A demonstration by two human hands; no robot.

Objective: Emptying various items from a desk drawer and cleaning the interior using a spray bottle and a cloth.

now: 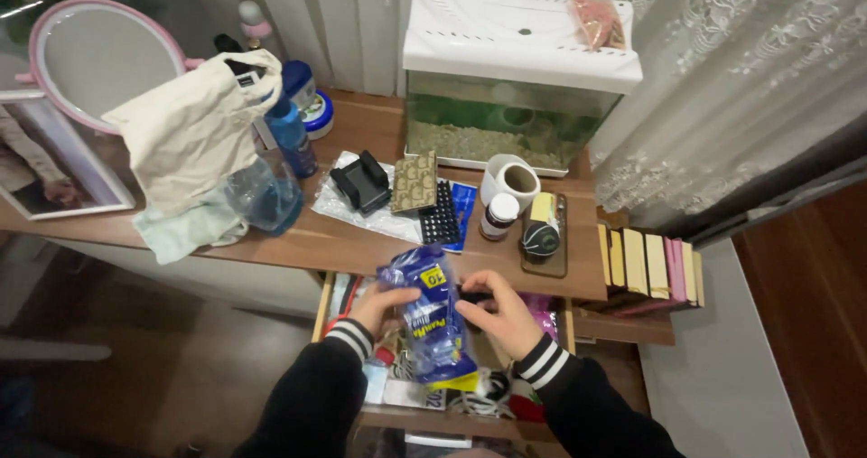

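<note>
Head view, the only one we have: we look down on a wooden surface (pixel 298 241) with an open drawer (pixel 322 309) below its front edge, at about 6 o'clock in the frame. Our left hand (pixel 372 309) is curled around the left edge of a blue crinkly plastic packet (pixel 429 318), fingers closed on it; our right hand (pixel 497 313) pinches the packet's right edge at its 3 o'clock, thumb and fingers closed, with a small dark object we cannot identify at the fingertips. The packet hangs over the drawer, upright, apart from the clutter beneath it. We judge the film slick and soft, so a two-sided grip near the upper half should keep it from folding or sliding; gentle pressure, since the contents look loose. On the surface at 12 o'clock from the packet: a white ceramic cup (pixel 510 180), a small white-capped bottle (pixel 498 216), a dark round ball (pixel 540 238) on a narrow tray, a black ridged comb-like piece (pixel 440 214), a patterned tan wallet (pixel 414 182). At 10 o'clock sit a clear blue spray bottle (pixel 271 191) and a limp cream cloth bag (pixel 194 128). At 1 o'clock stands a glass tank (pixel 506 124) with a white plastic lid. A pink-rimmed round mirror (pixel 99 56) leans at the far 10 o'clock.
</note>
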